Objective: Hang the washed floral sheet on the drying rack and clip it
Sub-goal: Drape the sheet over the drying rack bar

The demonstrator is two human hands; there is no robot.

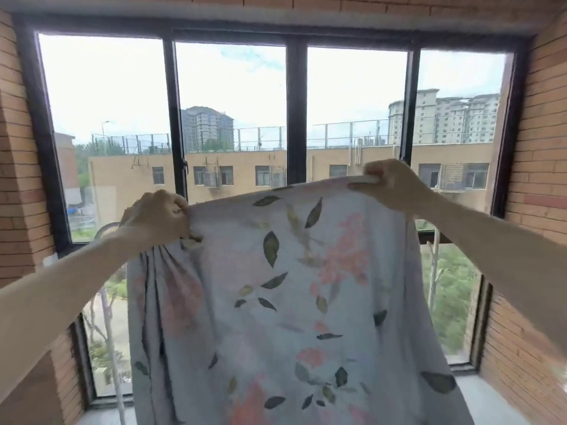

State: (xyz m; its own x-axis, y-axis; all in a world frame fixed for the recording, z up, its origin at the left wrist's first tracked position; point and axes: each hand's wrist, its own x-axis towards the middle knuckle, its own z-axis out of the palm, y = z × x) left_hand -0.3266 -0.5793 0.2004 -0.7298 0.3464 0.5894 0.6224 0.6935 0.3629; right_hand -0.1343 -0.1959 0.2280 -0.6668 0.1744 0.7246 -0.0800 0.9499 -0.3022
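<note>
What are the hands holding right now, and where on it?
Both hold the floral sheet by its top edge: left hand grips bunched cloth at one end, right hand pinches the other.

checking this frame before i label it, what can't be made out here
Head view, the only one:
- Drying rack and clips: not identifiable; only a curved metal piece peeks out behind the left hand.
- Sheet: bottom cut off by the frame's lower edge; motion-blurred.
- Lower middle window: hidden behind the sheet.
- Right hand: fingertips buried in the sheet's folded edge.
</note>
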